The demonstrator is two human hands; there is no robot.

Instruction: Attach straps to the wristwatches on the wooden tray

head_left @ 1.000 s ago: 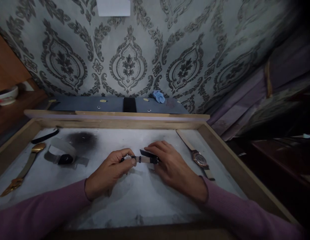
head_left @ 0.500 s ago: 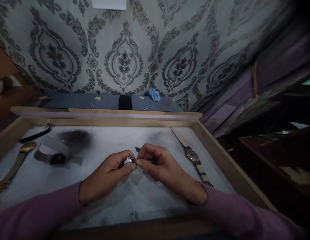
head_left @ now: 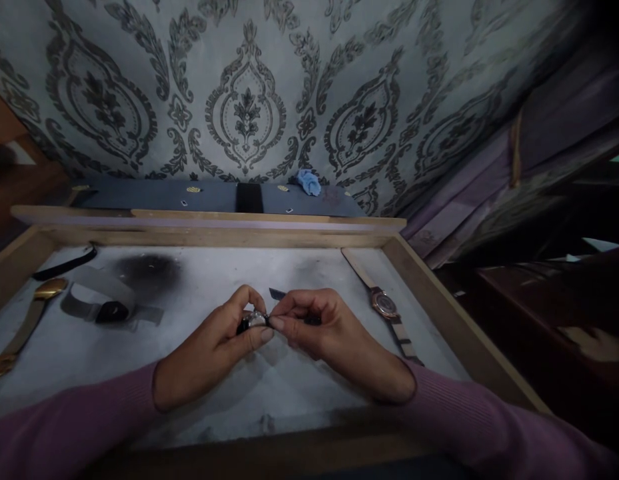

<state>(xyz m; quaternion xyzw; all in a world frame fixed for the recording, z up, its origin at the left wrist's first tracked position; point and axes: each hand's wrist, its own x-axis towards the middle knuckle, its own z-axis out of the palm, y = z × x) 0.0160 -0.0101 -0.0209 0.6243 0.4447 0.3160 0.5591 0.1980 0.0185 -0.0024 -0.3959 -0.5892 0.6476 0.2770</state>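
A small wristwatch (head_left: 257, 321) with a silvery case and dark strap is held up over the middle of the white-bottomed wooden tray. My left hand (head_left: 219, 340) is closed around its case, thumb in front and index finger bent over the top. The fingertips of my right hand (head_left: 319, 327) pinch at the right side of the same watch, where the strap meets the case. Part of the dark strap shows within my right fingers; the rest is hidden. A dark blade-like tip (head_left: 277, 294) shows just behind my right fingers; what it belongs to is covered.
On the right of the tray lies a watch with a beige strap (head_left: 385, 305). At left are a gold-coloured watch (head_left: 50, 289), a mesh-band watch (head_left: 112, 311) and a black strap (head_left: 64, 265). Wooden walls (head_left: 449, 320) edge the tray. Behind it sits a crumpled blue cloth (head_left: 308, 183).
My left index finger has lifted and bent more over the watch case, baring more of it. The right hand keeps its pinch. The view has shifted slightly.
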